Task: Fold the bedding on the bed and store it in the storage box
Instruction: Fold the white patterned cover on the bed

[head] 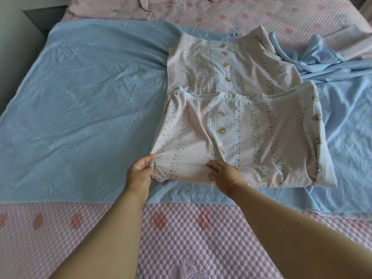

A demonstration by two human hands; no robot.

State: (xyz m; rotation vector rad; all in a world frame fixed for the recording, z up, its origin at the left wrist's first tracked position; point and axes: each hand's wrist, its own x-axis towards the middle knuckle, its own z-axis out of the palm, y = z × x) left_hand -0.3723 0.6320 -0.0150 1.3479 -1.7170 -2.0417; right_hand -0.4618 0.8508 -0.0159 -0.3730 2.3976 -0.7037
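You look down on a bed (201,238) covered by a pink quilted mattress pad (261,15) with darker pink spots. At the upper left, beside the bed, you see a grey piece of furniture (40,19) and a pale wall (10,27). Soft daylight falls evenly.

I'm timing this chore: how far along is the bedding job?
Done: the printed pink cover is folded partway, its laced edge doubled over itself. In hand: the left hand pinches its near corner while the right hand presses beside it. Left: the blue sheet lies spread out unfolded; no storage box in view.
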